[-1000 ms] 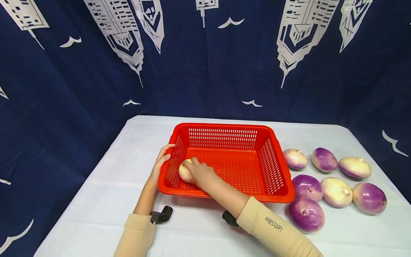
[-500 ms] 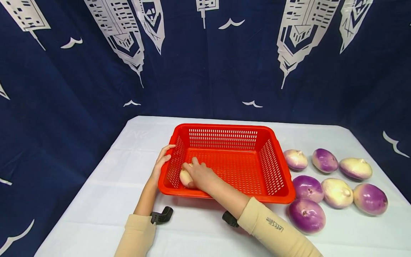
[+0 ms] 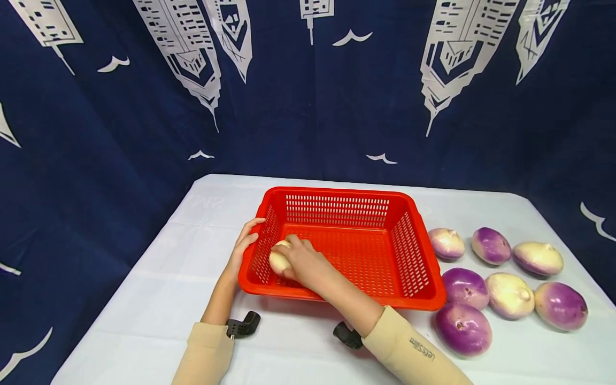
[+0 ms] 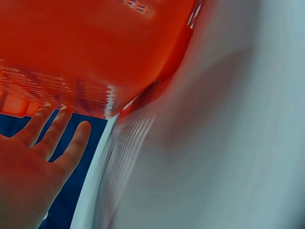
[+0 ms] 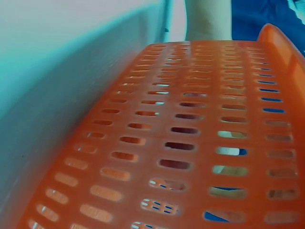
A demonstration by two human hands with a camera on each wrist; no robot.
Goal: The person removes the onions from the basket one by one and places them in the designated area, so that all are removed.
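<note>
Head view: right hand [image 3: 308, 263] inside red basket [image 3: 337, 195], grip curled over a pale turnip [image 3: 280, 260] at the basket's near-left corner, turnip apparently down on the mesh floor, just beside the left wall. Left hand [image 3: 242, 247] flat against the outside of that left wall, fingers straight, thumb near the rim, bracing. Seven more turnips [image 3: 486, 286] loose on the white worktop [image 3: 159, 278] right of the basket, well apart from both hands. To place well, probably: keep left hand pressed on the wall so the light basket stays put, settle the turnip fully on the floor, then spread the fingers and lift straight up so nothing rolls. Underside of the turnip and right fingertips hidden by the hand itself; true contact with the floor hard to confirm.

Left wrist view: blurred; orange-red basket wall [image 4: 86, 57] fills the top, palm and straight fingers [image 4: 71, 148] at lower left, worktop [image 4: 228, 143] on the right. Touch point between fingers and wall out of shot.

Right wrist view: only slotted basket mesh [image 5: 181, 143] close up, forearm [image 5: 207, 19] beyond the far rim. No turnip, no fingers visible; grip not judgeable here.
</note>
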